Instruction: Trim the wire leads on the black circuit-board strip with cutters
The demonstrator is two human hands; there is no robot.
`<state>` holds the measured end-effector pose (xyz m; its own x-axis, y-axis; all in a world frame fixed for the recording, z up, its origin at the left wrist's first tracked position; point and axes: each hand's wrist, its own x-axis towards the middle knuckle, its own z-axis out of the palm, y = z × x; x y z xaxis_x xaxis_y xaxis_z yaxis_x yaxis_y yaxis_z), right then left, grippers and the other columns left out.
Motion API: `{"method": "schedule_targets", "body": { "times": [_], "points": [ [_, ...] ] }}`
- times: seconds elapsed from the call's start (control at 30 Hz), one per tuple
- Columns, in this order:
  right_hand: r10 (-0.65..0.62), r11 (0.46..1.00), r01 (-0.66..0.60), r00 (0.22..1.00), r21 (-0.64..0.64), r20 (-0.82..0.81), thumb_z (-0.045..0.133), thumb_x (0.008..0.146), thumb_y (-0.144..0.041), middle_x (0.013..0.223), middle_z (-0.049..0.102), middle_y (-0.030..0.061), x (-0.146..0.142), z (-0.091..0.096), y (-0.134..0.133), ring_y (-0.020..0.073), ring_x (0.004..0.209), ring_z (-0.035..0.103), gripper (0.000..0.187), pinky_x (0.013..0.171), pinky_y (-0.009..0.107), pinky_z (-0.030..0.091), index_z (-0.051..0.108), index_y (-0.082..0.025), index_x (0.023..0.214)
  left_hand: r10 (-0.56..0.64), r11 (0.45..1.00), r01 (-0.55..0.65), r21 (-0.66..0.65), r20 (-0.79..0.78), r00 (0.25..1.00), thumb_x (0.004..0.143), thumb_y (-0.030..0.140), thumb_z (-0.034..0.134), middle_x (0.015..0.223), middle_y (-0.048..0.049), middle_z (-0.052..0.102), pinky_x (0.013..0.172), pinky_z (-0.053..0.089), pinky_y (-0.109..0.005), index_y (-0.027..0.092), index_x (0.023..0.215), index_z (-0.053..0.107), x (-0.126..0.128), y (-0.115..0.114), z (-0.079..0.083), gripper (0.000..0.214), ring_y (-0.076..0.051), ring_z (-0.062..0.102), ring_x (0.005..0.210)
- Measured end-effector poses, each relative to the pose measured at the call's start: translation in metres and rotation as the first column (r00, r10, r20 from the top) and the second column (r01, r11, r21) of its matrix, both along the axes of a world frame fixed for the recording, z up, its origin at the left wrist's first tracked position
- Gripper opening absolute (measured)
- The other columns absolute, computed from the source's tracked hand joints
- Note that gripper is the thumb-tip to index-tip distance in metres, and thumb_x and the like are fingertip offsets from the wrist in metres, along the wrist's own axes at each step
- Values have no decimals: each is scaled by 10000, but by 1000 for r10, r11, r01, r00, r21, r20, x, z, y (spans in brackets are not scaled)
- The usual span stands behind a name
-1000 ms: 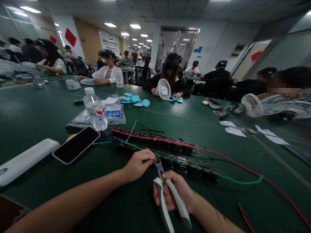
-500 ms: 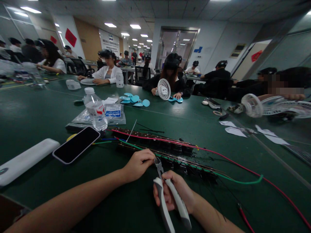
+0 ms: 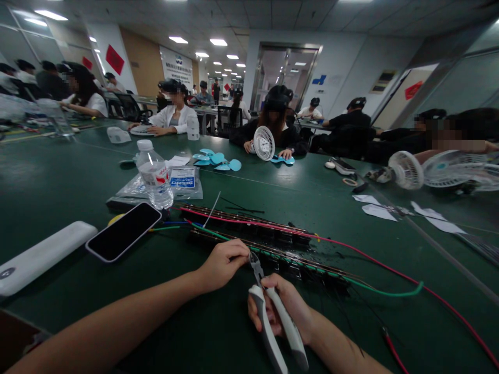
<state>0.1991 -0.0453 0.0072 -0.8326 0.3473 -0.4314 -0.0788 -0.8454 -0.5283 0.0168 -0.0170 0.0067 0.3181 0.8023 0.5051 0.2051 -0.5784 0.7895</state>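
My right hand (image 3: pixel 286 306) is wrapped round the grey-and-white handles of diagonal cutters (image 3: pixel 258 269), whose jaws point up and to the left. My left hand (image 3: pixel 224 262) is closed in a pinch right at the tip of the jaws; what its fingers hold is too small to make out. Just beyond both hands lie two long black strips (image 3: pixel 249 222) with metal rails. A green wire (image 3: pixel 401 294) runs along the nearer strip, and a red wire (image 3: pixel 343 243) crosses the farther one. A pale cable tie (image 3: pixel 212 209) sticks up from the strips' left part.
To the left lie a phone (image 3: pixel 123 232) and a long white case (image 3: pixel 47 255). A water bottle (image 3: pixel 155 179) stands beside a plastic bag (image 3: pixel 187 183). Blue fan blades (image 3: pixel 216 160) lie farther back, where co-workers handle white fans (image 3: pixel 264 143). Paper pieces (image 3: pixel 377 211) lie at right.
The cutters' handles have shifted very slightly to the right. My left hand keeps its pinch at the jaws, and the view has moved a little.
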Motion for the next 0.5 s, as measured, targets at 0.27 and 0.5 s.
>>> {"method": "schedule_targets", "body": {
  "times": [0.27, 0.5],
  "points": [
    [-5, 1000, 6, 997, 2, -82, 378, 721, -442, 583, 597, 107, -3, 2, -2, 54, 389, 254, 394, 363, 168, 106, 553, -93, 665, 5, 1000, -5, -2, -2, 1000, 832, 157, 529, 756, -59, 610, 707, 464, -279, 126, 730, 646, 1, 1, 0, 158, -149, 562, 734],
    [35, 998, -42, 990, -51, -139, 370, 729, -439, 676, 629, 131, -1, 0, 2, 71, 420, 339, 418, 387, 177, 170, 576, -76, 740, -9, 1000, 9, -11, -5, 1000, 840, 149, 516, 779, -64, 612, 718, 457, -277, 121, 741, 644, 0, 1, -1, 164, -151, 565, 755]
  ]
}}
